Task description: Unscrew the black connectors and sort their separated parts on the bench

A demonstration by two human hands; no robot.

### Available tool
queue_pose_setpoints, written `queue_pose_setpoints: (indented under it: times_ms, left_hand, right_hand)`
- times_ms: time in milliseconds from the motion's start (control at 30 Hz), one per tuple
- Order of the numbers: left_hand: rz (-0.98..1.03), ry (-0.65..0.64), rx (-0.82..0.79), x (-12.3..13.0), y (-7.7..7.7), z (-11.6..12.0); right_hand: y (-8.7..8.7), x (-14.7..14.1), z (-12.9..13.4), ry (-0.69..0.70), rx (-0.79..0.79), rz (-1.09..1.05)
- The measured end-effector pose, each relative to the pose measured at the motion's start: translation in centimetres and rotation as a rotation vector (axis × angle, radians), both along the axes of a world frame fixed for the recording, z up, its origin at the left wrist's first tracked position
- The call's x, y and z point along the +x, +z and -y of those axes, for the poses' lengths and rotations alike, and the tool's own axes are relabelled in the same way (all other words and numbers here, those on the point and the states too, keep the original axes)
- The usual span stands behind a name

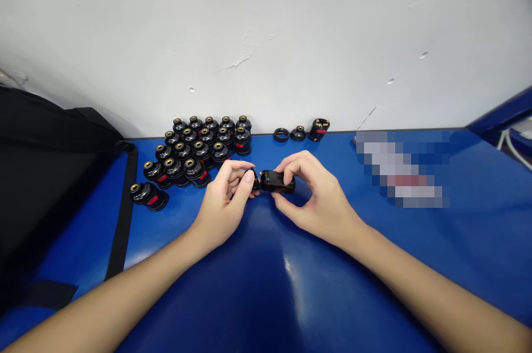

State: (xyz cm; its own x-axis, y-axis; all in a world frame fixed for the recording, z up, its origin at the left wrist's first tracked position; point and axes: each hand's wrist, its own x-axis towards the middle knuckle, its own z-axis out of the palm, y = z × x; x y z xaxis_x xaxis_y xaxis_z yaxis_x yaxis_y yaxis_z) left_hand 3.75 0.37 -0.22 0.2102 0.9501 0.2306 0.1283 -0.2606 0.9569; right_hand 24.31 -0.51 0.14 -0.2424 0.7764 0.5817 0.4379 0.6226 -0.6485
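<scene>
My left hand [226, 198] pinches a small black cap [256, 180], mostly hidden by the thumb and fingers. In my right hand [313, 192] is a black cylindrical socket body [276, 181], lying on its side with its open end and a brass contact towards the cap. The two parts are very close together; whether they touch cannot be made out. Beyond my hands, along the wall, are a black ring [281, 134], a black domed cap [298, 133] and an upright open socket body [320, 129] with brass contacts and a red label.
Several assembled black sockets [183, 151] stand in rows at the back left of the blue table [249, 286]; one socket [149, 196] leans apart in front. A black bag [50, 164] with straps lies at the left. A pixelated item [403, 173] is at the right.
</scene>
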Motion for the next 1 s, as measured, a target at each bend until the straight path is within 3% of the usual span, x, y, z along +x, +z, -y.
queue_pose_setpoints:
  times_ms: [267, 733, 1000]
  left_hand:
    - [0.02, -0.029, 0.023, -0.3, -0.4, -0.1]
    - [0.043, -0.087, 0.086, -0.3, -1.0, -0.3]
    - [-0.018, -0.045, 0.173, -0.4, -1.3, -0.3]
  right_hand:
    - [-0.3, 0.4, -0.2, -0.07, -0.005, 0.122]
    - [-1.4, 0.7, -0.8, -0.183, -0.131, 0.081]
    - [-0.4, 0.8, -0.3, -0.195, 0.02, 0.231]
